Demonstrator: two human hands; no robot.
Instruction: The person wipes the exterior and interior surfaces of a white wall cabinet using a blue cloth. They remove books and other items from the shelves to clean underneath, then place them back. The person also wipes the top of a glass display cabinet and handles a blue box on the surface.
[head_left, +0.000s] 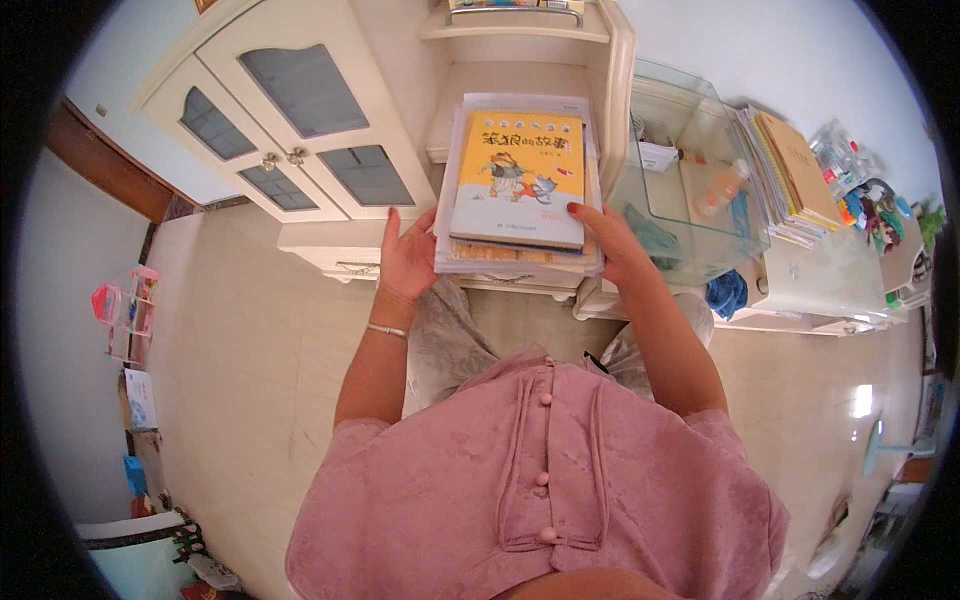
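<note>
My left hand (411, 259) holds the left edge of a stack of books and papers (448, 255), its thumb raised beside the stack. My right hand (616, 238) grips the stack's right side, with the thumb resting on the top book. That book (521, 180) has a yellow and pale cover with cartoon animals and writing. Wider white sheets show beneath it. The stack is held in front of a cream shelf unit (517, 79), whose lower compartment lies just behind it. The fingers under the stack are hidden.
A cream cabinet (349, 97) with paned doors stands to the left. To the right are a glass tank (690, 247) holding a bottle, a pile of notebooks (795, 176), plastic bottles (847, 157) and a blue cloth (726, 294). A small pink rack (133, 311) stands by the left wall.
</note>
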